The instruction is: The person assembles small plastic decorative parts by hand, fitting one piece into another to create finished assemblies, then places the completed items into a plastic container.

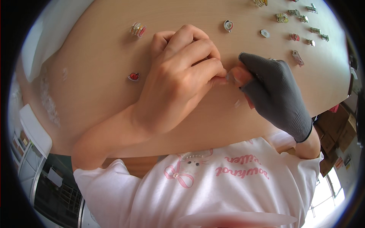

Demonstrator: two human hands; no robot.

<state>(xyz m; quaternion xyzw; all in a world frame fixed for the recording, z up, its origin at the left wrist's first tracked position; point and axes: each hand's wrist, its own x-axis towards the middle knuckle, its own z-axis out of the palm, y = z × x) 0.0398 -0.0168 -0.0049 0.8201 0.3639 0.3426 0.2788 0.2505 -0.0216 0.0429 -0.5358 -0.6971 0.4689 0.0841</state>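
Observation:
Above the wooden tabletop (190, 125) my two hands meet, fingertips close together. My left hand (178, 76) is bare, its fingers curled and its thumb and forefinger pinched at the meeting point. On my right hand (272, 87) is a grey glove that leaves the fingertips bare; these fingers are also pinched toward the left ones. Whatever lies between the fingertips is too small and hidden to name. A small red flat charm (134, 76) with a white edge lies left of my left wrist. Beyond my hands lies a round whitish charm (228, 26).
A stack of small coloured flat pieces (138, 29) stands at the far left. Several small stacks (281, 18) and a whitish piece (265, 33) are spread over the far right. Clear plastic scraps (49, 98) lie along the left side. Cardboard boxes (336, 129) stand beyond the right edge.

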